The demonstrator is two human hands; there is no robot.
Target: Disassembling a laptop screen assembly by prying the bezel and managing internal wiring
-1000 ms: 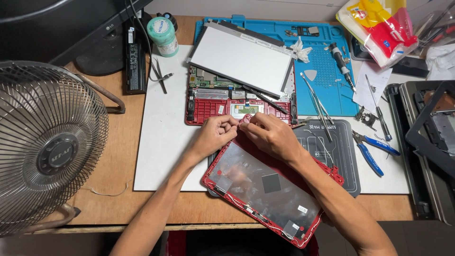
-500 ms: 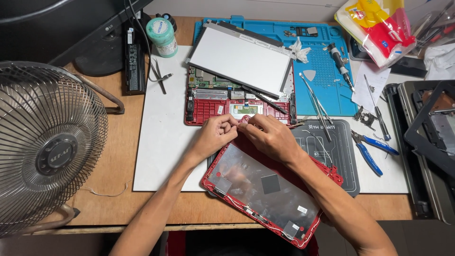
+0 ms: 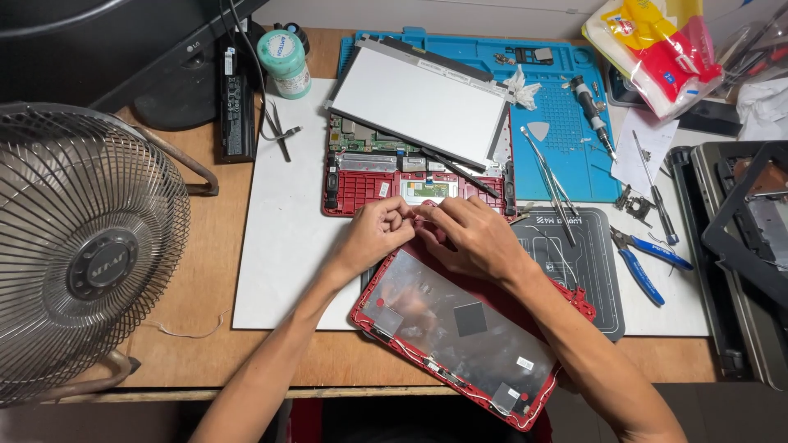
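A red laptop base [image 3: 361, 184] lies opened on a white mat [image 3: 283, 238], its boards bare, with a grey screen panel [image 3: 419, 102] resting across its far half. A red lid shell [image 3: 460, 328] with a silvery foil inside lies tilted toward me. My left hand [image 3: 373, 234] and my right hand [image 3: 472, 234] meet at the shell's far edge, by the base's front rim. Their fingertips pinch something small there; I cannot make out what it is.
A metal fan [image 3: 82, 254] fills the left. A teal jar [image 3: 285, 61] and black battery bar [image 3: 236, 102] stand at the back left. A blue work mat [image 3: 566, 131] holds a screwdriver [image 3: 593, 107] and tweezers [image 3: 546, 176]. Blue-handled pliers [image 3: 648, 262] lie at right, beside a dark tray [image 3: 739, 271].
Both hands stay at the shell's far edge; only the fingers shift slightly. Nothing else has moved.
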